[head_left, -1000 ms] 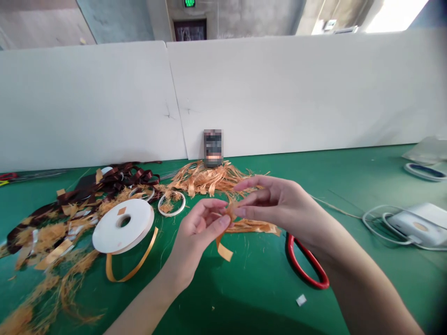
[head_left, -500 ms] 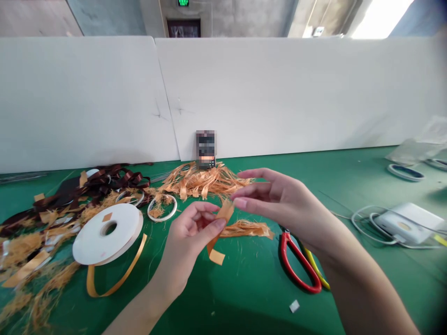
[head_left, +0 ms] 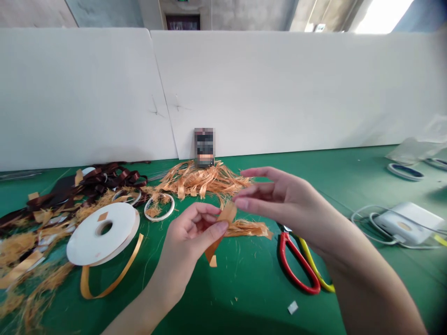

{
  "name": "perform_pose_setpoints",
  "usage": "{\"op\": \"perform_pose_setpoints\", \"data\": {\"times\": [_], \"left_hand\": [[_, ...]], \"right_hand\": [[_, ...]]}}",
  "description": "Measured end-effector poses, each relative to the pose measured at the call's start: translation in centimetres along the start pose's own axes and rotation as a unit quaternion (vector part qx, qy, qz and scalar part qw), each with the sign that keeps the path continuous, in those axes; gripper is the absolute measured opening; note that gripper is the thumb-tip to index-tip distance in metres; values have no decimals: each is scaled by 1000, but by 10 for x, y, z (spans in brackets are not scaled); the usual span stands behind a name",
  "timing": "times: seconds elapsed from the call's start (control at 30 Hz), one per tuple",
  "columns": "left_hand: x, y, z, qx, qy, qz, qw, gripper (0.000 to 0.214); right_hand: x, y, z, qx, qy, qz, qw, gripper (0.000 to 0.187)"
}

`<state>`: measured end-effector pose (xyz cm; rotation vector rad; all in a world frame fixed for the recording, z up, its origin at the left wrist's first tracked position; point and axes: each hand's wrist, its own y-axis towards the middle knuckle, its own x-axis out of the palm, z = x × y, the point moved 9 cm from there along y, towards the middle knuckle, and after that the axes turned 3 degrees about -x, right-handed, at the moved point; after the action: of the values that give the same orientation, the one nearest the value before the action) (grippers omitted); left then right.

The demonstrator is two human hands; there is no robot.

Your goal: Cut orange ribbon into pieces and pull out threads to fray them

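Observation:
Between the thumb and fingers of my left hand (head_left: 193, 232) is pinched a short strip of orange ribbon (head_left: 227, 212). Its lower end hangs below the hand. At the strip's upper right end, the thumb and a finger of my right hand (head_left: 275, 195) close on the edge, where fine threads show; the forefinger is stretched out above. Beyond the hands lies a pile of frayed orange ribbon pieces (head_left: 206, 179). A smaller bundle of frayed strips (head_left: 249, 228) lies just under my hands on the table.
A white spool (head_left: 85, 237) with a loose orange ribbon end (head_left: 101, 294) lies left, beside brown ribbon (head_left: 115, 174), loose fibres and a white ring (head_left: 172, 211). Right are scissors with red and yellow handles (head_left: 296, 265), a white device with cable (head_left: 412, 223). A white partition (head_left: 261, 93) stands behind.
The strip has turned slightly in my fingers, so less of its hanging end shows. Both hands stay almost in place, and the view has shifted a little.

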<state>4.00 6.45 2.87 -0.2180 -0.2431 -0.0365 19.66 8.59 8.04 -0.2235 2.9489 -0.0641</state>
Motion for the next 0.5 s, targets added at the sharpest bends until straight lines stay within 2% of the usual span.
{"op": "perform_pose_setpoints", "data": {"times": [0.13, 0.27, 0.4, 0.5], "left_hand": [[4, 1, -1, 0, 11, -26, 1000, 15], [6, 2, 2, 20, 41, -43, 998, 15], [4, 2, 6, 38, 33, -37, 998, 13], [1, 1, 4, 22, 9, -34, 999, 16]], "right_hand": [[19, 1, 12, 34, 22, -71, 997, 47], [26, 0, 16, 45, 7, -95, 994, 41], [30, -2, 15, 57, 15, -97, 994, 43], [32, -2, 13, 53, 29, -95, 994, 43]]}}
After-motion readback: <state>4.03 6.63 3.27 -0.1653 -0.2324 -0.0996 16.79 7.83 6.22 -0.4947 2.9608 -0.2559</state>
